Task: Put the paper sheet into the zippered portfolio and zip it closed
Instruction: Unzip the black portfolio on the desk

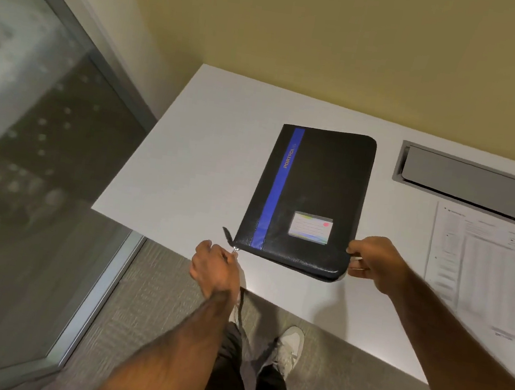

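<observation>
A black zippered portfolio [314, 199] with a blue stripe and a small label pocket lies closed and flat on the white table [196, 154]. My left hand [214, 267] pinches the metal zipper pull [235, 250] at the portfolio's near left corner. At the near right corner my right hand [371, 262] grips the portfolio's edge. A printed paper sheet [481, 273] lies flat on the table to the right of the portfolio, apart from both hands.
A grey recessed cable tray [480, 185] is set into the table behind the sheet. A yellow wall runs behind the table and a glass partition [28, 132] stands at the left. My legs and a white shoe [289, 349] show below the table edge.
</observation>
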Available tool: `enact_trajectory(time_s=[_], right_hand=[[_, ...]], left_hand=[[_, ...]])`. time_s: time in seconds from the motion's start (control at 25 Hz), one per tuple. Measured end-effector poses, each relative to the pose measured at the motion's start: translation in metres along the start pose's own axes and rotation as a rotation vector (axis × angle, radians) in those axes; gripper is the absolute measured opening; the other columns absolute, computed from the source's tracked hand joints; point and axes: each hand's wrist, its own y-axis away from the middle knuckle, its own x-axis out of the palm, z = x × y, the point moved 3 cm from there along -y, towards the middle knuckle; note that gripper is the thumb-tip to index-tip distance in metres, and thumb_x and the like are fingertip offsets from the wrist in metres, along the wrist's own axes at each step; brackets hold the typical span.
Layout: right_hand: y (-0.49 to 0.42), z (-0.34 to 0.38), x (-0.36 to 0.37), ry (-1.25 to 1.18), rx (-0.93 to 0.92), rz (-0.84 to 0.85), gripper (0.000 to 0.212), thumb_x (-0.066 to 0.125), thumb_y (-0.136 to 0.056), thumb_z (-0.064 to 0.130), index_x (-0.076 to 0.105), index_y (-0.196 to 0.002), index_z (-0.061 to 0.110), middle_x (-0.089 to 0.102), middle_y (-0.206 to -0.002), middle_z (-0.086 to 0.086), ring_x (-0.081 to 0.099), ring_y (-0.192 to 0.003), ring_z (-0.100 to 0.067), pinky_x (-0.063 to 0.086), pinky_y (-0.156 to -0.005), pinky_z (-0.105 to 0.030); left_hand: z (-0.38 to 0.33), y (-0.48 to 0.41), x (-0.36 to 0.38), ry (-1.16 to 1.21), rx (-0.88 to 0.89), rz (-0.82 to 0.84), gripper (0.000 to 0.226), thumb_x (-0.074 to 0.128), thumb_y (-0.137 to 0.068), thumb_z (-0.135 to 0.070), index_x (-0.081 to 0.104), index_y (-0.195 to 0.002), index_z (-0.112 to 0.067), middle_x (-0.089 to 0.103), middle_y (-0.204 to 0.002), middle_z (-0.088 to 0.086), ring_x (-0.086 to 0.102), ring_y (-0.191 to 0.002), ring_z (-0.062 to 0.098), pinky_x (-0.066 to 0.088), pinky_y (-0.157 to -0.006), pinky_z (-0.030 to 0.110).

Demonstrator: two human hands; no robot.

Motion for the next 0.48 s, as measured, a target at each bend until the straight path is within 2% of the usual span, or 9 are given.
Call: enact_trajectory(time_s=[0.16, 0.28, 0.4, 0.48], right_hand=[[0.013, 0.008, 0.002, -0.029, -0.056, 0.046, 0.014, 0.064, -0.09, 0.009, 0.062, -0.102, 0.001, 0.065, -0.102, -0.015, 0.068, -0.093, -0.033, 0.06, -0.073, -0.039], [0.027, 0.016, 0.009, -0.026, -0.1, 0.069, 0.008, 0.064, -0.09, 0.01, 0.062, -0.096, 0.006, 0.066, -0.1, -0.012, 0.068, -0.091, -0.029, 0.058, -0.066, -0.035], [0.041, 0.028, 0.018, 0.004, -0.161, 0.056, 0.004, 0.062, -0.088, 0.008, 0.061, -0.087, 0.004, 0.068, -0.096, -0.016, 0.069, -0.085, -0.026, 0.058, -0.06, -0.029], [0.049, 0.04, 0.025, 0.041, -0.222, 0.049, 0.011, 0.06, -0.088, 0.009, 0.059, -0.081, 0.001, 0.068, -0.095, -0.024, 0.069, -0.086, -0.03, 0.061, -0.066, -0.034]], left_hand=[[0.017, -0.013, -0.005, -0.03, -0.025, -0.011, 0.021, 0.074, -0.087, -0.033, 0.07, -0.093, -0.013, 0.057, -0.135, 0.005, 0.052, -0.122, 0.024, 0.036, -0.108, 0.044], [0.025, -0.023, -0.011, -0.048, -0.011, 0.019, 0.024, 0.072, -0.088, -0.036, 0.07, -0.097, -0.014, 0.053, -0.14, 0.004, 0.047, -0.13, 0.023, 0.03, -0.115, 0.045], [0.03, -0.034, -0.015, -0.096, 0.118, 0.086, 0.034, 0.069, -0.09, -0.031, 0.062, -0.12, -0.016, 0.048, -0.148, 0.007, 0.037, -0.142, 0.024, 0.023, -0.12, 0.048], [0.031, -0.042, -0.02, -0.054, 0.197, 0.101, 0.043, 0.062, -0.094, -0.023, 0.051, -0.135, -0.014, 0.043, -0.153, 0.009, 0.031, -0.146, 0.026, 0.017, -0.122, 0.048]])
